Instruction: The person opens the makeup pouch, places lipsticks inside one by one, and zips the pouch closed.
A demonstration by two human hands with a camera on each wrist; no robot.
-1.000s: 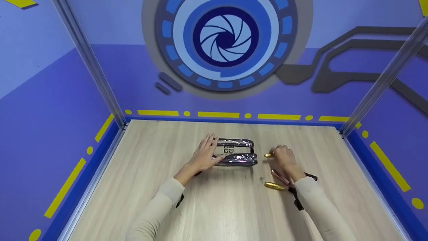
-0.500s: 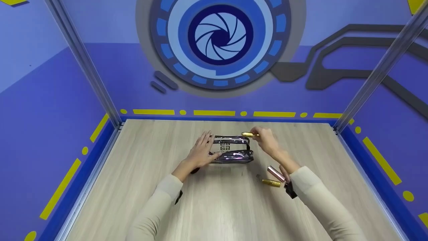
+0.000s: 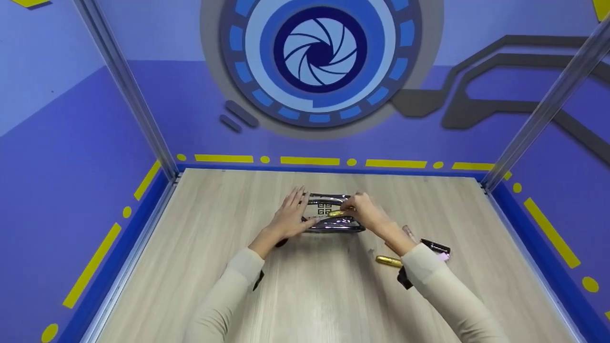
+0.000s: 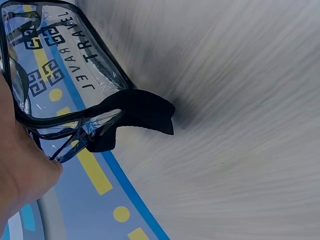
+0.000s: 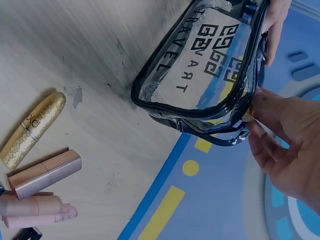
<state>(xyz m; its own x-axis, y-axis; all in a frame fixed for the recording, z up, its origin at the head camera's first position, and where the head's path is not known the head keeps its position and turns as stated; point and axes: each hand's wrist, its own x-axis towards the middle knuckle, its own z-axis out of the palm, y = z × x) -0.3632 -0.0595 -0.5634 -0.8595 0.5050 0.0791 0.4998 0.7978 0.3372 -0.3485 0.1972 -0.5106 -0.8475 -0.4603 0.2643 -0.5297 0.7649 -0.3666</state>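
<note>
A clear cosmetic bag (image 3: pixel 334 228) with black trim and printed lettering lies on the table. My left hand (image 3: pixel 286 221) rests across its left end, fingers straight and thumb spread along the near side. Between thumb and fingers, my right hand (image 3: pixel 367 212) pinches a gold cosmetic tube (image 3: pixel 335 214), its tip over the bag's top opening. In the right wrist view, only a bit of gold shows between the fingertips (image 5: pixel 255 132) at the bag's edge. The left wrist view shows the bag's black end tab (image 4: pixel 145 110) beyond the hand.
Right of the bag lies a glittery gold mascara tube (image 5: pixel 34 127). Beside it are a rose-metallic lipstick (image 5: pixel 47 172), a pink tube (image 5: pixel 40 218) and a black item (image 3: pixel 435 247). Blue panels with a metal post (image 3: pixel 543 109) border the wooden table (image 3: pixel 305 295).
My right hand has lifted the gold tube from the table's right side and carried it left to the bag's opening. My left hand has stayed on the bag.
</note>
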